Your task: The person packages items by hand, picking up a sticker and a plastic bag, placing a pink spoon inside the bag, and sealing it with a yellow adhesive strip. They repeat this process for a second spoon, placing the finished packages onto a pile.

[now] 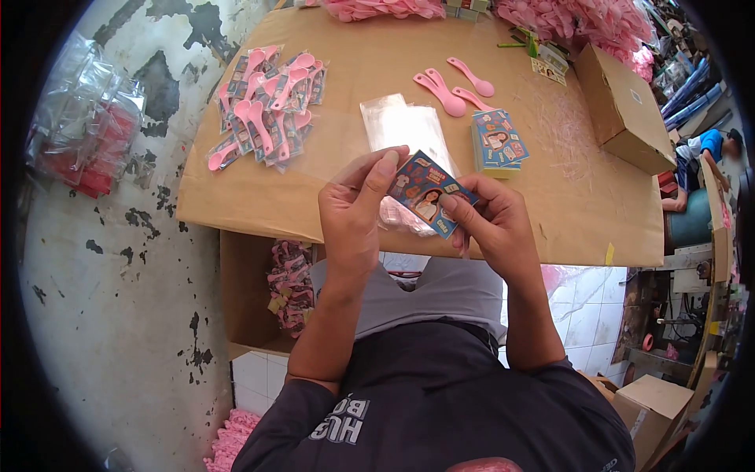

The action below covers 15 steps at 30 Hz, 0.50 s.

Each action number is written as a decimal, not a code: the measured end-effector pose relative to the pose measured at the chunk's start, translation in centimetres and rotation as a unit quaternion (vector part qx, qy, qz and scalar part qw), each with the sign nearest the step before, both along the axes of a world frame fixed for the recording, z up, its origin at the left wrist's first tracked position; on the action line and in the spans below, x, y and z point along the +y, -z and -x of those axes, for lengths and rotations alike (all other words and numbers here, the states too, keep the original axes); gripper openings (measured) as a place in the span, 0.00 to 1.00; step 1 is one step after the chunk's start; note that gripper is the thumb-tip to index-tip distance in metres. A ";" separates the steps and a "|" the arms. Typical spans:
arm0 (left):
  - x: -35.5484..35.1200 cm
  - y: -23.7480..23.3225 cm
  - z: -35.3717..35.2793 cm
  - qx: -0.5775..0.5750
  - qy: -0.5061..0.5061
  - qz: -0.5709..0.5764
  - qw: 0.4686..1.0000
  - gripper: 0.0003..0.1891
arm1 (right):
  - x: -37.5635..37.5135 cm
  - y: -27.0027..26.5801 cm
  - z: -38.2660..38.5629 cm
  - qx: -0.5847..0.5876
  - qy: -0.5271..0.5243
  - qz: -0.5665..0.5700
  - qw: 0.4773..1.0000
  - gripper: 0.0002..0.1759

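My right hand (pixel 491 220) pinches a blue printed card (pixel 431 193) by its right side, with the thumb on its face. At the card's upper left corner, my left hand (pixel 363 197) has its thumb and fingertips pressed together on a thin clear plastic bag (pixel 342 175). Clear bags (pixel 409 130) lie on the table just beyond the card. To the right sits a stack of blue cards (pixel 500 140), with loose pink spoons (pixel 450 96) behind it. Bagged pink spoons with cards (pixel 271 110) are heaped at the left.
The brown table (pixel 550 224) has a cardboard box (pixel 625 110) at its right edge and pink spoon piles (pixel 578 23) at the back. Below the front edge, an open carton (pixel 250 295) holds pink packets. Another person (pixel 700 153) is at the far right.
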<state>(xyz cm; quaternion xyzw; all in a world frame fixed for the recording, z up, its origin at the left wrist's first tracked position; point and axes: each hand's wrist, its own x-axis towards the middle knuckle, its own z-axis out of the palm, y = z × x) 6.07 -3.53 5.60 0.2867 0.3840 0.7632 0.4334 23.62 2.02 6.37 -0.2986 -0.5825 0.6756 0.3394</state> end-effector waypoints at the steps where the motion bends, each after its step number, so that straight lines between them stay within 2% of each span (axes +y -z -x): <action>1: 0.0 -0.1 0.1 0.006 -0.007 0.006 1.000 0.13 | 0.0 0.0 0.0 0.003 -0.005 -0.001 1.000 0.10; 7: -0.4 0.8 -0.2 0.012 0.106 0.033 0.994 0.12 | 0.4 -0.4 -0.1 -0.002 -0.010 -0.010 1.000 0.10; 10: -0.6 0.6 -0.6 0.069 0.107 0.018 0.992 0.11 | 0.5 -0.8 0.0 -0.008 -0.013 -0.010 1.000 0.10; 15: -0.6 -0.1 -0.7 0.038 0.056 -0.009 0.998 0.11 | 0.2 -0.3 0.5 0.035 0.010 0.000 0.999 0.09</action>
